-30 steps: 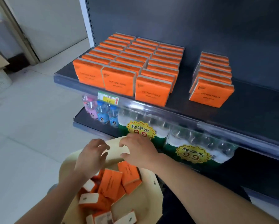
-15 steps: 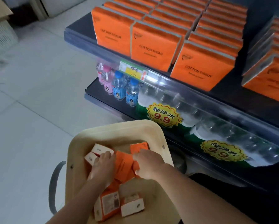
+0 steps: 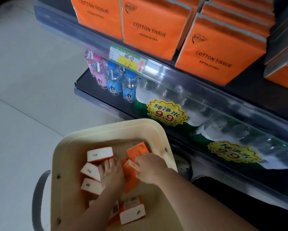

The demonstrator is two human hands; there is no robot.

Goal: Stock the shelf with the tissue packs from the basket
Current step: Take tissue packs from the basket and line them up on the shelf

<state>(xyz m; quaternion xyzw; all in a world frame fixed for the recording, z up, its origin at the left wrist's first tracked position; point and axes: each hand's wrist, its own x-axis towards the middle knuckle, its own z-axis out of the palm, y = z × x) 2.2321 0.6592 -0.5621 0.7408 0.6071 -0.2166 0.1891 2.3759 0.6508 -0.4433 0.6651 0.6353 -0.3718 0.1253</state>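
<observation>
Centre pack (image 3: 129, 179) — an orange tissue pack inside the basket (image 3: 116, 129), between the 2 hands. Its long axis runs roughly away from the person toward the shelf, tilted, with the white end uppermost and aimed at the far rim. The right hand (image 3: 150, 169) holds it with fingers curled down over that white end, close together, thumb hidden. The left hand (image 3: 112, 175) lies against the pack's left side. Its fingers (image 3: 109, 164) are straight and pressed together, tips touching the far-left pack (image 3: 100, 154). Its thumb is hidden too, so I cannot tell if it grips anything.

Other loose packs in the basket:
- The far-left pack has its white edge up and its long axis left-right.
- 2 left-wall packs (image 3: 90, 171) sit one just below the other, white faces turned up-left.
- The corner pack (image 3: 137, 151) is orange side up at the far right, partly under the right fingers.
- The near pack (image 3: 132, 212) has its white end toward the camera, a barcode label on top, and its long axis pointing away.

The packs are jumbled and mostly touching.

The basket is cream with rounded corners, and a dark handle (image 3: 36, 197) hangs at its left side. It sits just in front of the lower shelf level.

On the upper shelf (image 3: 173, 70), shelved packs (image 3: 155, 29) stand upright in rows running front to back, with "COTTON TISSUE" faces toward the aisle. A price tag (image 3: 128, 60) is clipped on the clear front rail. Below it are 3 small bottles (image 3: 113, 79) — 1 with a pink cap, 2 with blue caps. To their right are 2 water multipacks (image 3: 166, 112) with yellow 9.9 stickers. The floor (image 3: 23, 80) is pale tile.
</observation>
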